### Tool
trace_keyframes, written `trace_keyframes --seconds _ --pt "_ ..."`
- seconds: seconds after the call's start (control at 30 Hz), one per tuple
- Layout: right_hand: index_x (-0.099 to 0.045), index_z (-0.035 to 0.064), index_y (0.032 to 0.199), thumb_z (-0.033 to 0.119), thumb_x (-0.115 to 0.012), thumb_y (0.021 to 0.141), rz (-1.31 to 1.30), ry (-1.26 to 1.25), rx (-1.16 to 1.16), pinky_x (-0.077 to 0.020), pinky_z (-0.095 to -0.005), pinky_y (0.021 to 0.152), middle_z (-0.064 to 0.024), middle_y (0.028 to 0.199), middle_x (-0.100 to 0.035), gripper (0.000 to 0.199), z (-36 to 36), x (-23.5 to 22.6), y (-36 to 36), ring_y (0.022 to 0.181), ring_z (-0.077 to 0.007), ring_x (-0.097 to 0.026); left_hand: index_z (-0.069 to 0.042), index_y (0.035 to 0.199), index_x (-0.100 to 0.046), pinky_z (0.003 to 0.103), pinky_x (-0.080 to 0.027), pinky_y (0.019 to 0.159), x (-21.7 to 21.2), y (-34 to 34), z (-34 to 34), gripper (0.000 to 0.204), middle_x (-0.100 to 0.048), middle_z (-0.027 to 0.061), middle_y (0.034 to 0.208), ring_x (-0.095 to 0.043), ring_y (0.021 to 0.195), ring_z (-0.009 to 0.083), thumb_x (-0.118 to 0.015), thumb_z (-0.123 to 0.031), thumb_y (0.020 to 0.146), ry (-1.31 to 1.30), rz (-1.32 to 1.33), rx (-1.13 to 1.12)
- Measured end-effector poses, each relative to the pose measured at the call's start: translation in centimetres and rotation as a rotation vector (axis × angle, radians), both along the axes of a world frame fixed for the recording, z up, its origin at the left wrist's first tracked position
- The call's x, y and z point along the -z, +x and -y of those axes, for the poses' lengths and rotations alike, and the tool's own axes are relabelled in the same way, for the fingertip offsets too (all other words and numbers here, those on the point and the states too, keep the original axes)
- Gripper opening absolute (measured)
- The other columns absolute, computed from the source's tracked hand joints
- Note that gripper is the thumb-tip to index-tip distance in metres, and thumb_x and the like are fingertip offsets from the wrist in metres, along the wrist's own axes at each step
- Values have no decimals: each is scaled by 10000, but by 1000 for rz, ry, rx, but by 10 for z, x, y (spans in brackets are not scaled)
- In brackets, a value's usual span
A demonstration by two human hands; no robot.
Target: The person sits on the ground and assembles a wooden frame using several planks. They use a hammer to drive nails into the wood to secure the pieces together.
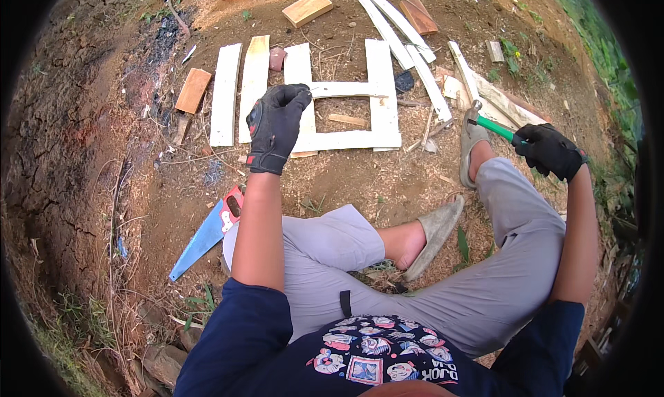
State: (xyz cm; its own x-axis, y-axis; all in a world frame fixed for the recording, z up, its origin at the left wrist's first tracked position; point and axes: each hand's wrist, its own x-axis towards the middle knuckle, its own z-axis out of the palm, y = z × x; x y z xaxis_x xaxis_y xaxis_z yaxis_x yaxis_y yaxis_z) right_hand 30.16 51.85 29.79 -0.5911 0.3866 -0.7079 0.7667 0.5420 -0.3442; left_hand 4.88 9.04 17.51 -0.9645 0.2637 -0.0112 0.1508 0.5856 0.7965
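My left hand (277,120), in a black glove, is closed in a pinch over the left end of a short white crosspiece (349,89). Whatever its fingertips hold is too small to make out. The crosspiece lies across two upright white boards, the left one (299,61) partly behind my glove and the right one (382,110) in full view. Nearer me, a bottom white board (346,140) joins the same pair. Off to the right, my gloved right hand (553,151) grips a hammer (492,126) by its green handle, its metal head above my shoe.
Two white boards, one of them (225,96) outermost, lie left of the frame. Several white strips (398,27) lie at the far right. Wood blocks (308,9) are scattered around. A handsaw (200,239) with a blue blade rests beside my left leg.
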Motion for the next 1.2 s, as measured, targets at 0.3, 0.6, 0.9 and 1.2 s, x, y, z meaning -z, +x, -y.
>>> trace_keyframes --seconds 0.3,0.6,0.9,1.2 --pt "-736 27 1198 273 -744 927 95 19 -33 -549 -323 567 -84 784 -726 366 -33 31 21 614 -143 -679 -78 1012 -726 450 -548 816 87 35 -69 262 -766 129 923 -736 900 312 -717 -338 981 -185 219 283" --pt "-743 49 1146 282 -698 971 161 -28 -76 -563 -333 564 -63 763 -737 295 -27 47 25 587 -150 -693 -88 1085 -721 449 -543 877 110 21 -81 283 -758 137 1022 -727 975 329 -686 -352 989 -291 247 409" --pt "-695 79 1215 305 -667 1010 13 5 83 -521 -329 537 -62 788 -687 307 15 68 42 606 -129 -638 -81 1073 -802 418 -545 965 142 13 -76 360 -795 133 1102 -736 1052 295 -792 -400 907 -61 449 374" --pt "-673 82 1271 343 -505 1074 -212 489 39 -541 -548 813 -221 1023 -743 367 173 199 82 914 -435 -712 -75 1080 -806 385 -521 1038 158 19 -82 326 -781 66 1241 -727 1132 272 -765 -358 923 -215 461 426"
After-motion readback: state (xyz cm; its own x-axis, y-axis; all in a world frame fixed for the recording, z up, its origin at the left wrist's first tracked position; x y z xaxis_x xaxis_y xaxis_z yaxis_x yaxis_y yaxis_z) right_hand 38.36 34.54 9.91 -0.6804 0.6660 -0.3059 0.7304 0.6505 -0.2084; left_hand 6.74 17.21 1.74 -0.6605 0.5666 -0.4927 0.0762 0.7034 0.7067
